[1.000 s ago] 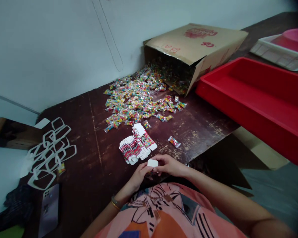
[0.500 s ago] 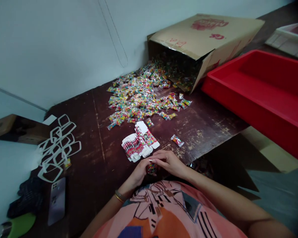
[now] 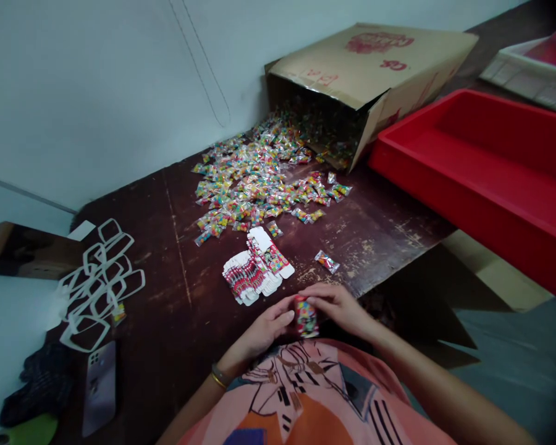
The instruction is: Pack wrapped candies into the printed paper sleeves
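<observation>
Close to my body, at the table's front edge, a small colourful candy box [image 3: 306, 318] is held between both hands. My left hand [image 3: 271, 324] grips its left side, with the thumb along it. The fingers of my right hand [image 3: 336, 304] close over its top and right side. Just beyond them lies a fanned stack of flat printed cartons [image 3: 254, 272], white and red. A single wrapped candy packet [image 3: 327, 261] rests to the right of the stack. Farther back, a large heap of clear candy packets [image 3: 259, 179] spreads over the table.
A cardboard box [image 3: 375, 62] on its side opens toward the heap. At right, a red tray [image 3: 472, 179] juts past the table edge, with a white crate [image 3: 532, 71] behind. White loop-shaped bands [image 3: 99, 284], a phone [image 3: 99, 389] and a dark cloth [image 3: 37, 386] lie left.
The small box has come up into clearer view, its printed face now showing between my hands. Both hands have shifted slightly right and apart. The camera view has turned a little.
</observation>
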The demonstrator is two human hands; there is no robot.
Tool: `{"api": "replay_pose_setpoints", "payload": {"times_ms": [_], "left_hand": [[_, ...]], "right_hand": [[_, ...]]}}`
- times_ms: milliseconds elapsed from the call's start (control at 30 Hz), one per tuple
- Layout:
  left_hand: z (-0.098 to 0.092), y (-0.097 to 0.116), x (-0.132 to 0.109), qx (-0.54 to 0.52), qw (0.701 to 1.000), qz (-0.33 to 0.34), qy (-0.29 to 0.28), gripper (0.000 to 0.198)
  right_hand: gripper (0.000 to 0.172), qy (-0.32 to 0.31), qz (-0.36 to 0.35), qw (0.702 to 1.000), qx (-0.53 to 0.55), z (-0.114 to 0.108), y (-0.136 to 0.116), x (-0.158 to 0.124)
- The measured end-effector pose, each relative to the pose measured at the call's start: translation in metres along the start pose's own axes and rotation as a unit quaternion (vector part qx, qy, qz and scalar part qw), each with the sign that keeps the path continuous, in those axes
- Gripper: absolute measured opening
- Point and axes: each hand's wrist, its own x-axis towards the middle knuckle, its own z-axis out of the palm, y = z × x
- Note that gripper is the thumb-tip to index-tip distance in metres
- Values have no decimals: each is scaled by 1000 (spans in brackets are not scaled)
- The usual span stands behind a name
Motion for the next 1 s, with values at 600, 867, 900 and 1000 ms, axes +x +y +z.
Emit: {"api": "replay_pose_setpoints", "payload": {"times_ms": [600,867,900,1000], "left_hand": [[-35,16,-18,-58,986,61,142,40],[-2,12,12,-68,977,58,193,35],[2,11,14,-51,978,52,197,36],[9,7,16,2,978,30,205,33]], "right_hand": [[25,-70,-237,924,-291,6,19,85],[27,-11,-233,952,-197,49,-16,26],[27,18,-212,957,-197,48,-17,30],[16,26,-171,970,-172,41,-16,44]]}}
